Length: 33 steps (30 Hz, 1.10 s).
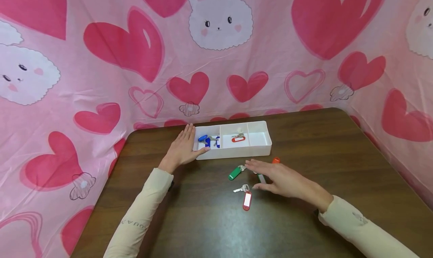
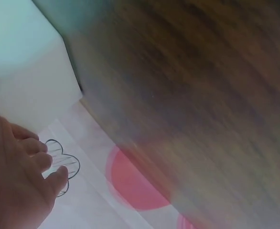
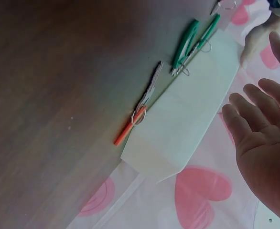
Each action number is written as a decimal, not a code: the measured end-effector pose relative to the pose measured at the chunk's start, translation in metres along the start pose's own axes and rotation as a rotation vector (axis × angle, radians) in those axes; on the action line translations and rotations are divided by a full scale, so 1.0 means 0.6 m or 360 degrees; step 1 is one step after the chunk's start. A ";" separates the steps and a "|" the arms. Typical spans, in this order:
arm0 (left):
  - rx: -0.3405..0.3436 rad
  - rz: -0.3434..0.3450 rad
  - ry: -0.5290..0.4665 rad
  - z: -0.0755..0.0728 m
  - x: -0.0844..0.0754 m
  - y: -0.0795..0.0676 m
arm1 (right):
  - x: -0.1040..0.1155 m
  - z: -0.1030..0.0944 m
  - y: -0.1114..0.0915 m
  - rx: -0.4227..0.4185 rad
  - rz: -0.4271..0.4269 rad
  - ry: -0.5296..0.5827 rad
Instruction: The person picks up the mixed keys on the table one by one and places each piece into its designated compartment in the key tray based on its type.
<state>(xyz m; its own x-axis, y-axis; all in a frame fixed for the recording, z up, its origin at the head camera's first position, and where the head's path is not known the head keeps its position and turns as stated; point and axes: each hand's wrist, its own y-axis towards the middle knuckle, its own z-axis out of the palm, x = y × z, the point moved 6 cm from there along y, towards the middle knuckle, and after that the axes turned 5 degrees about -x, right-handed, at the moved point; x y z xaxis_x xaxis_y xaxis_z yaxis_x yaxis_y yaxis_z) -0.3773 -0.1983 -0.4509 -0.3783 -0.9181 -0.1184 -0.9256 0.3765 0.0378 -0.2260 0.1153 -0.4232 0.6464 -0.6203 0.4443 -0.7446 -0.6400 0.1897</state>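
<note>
A white three-compartment tray (image 1: 233, 151) stands near the back of the table. My left hand (image 1: 182, 147) rests against its left end, fingers straight and thumb over the front rim. Blue-tagged keys (image 1: 207, 141) lie in the left compartment and a red-tagged key (image 1: 238, 138) in the middle one; the right one is bare. In front of the tray my right hand (image 1: 282, 177), holding nothing, hovers with fingers extended. It partly covers a green-tagged key (image 1: 262, 178) and an orange tag (image 1: 276, 160). Beside it lie another green-tagged key (image 1: 235, 172) and a red-tagged key (image 1: 247, 199).
The brown wooden table (image 1: 203, 224) ends just behind the tray. A pink cloth (image 1: 216, 62) with hearts and rabbits hangs around its back and sides. In the right wrist view, the orange tag (image 3: 125, 132) and green tags (image 3: 184, 45) lie close along the tray's long wall.
</note>
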 end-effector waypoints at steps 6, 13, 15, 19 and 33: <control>-0.0023 0.0025 0.0077 -0.003 -0.008 0.003 | 0.007 0.008 -0.005 0.0019 -0.0076 -0.0018; -0.0014 0.0022 0.0129 0.001 -0.007 0.007 | 0.019 0.023 -0.004 0.0037 -0.0174 -0.0022; -0.0018 0.0022 0.0134 0.000 -0.006 0.007 | 0.022 0.027 -0.001 0.0050 -0.0194 -0.0023; -0.0020 0.0017 0.0134 -0.005 -0.008 0.006 | 0.026 0.034 0.003 0.0080 -0.0222 -0.0026; -0.0024 0.0009 0.0129 -0.003 -0.004 -0.003 | 0.038 0.056 0.007 0.0093 -0.0415 -0.0047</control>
<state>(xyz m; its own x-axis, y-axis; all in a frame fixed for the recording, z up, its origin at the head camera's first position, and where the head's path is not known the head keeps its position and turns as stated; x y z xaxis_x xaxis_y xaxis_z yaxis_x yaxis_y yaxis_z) -0.3750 -0.1971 -0.4489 -0.3826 -0.9232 -0.0372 -0.9232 0.3805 0.0536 -0.2087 0.0833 -0.4416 0.8204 -0.4433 0.3612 -0.5418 -0.8045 0.2432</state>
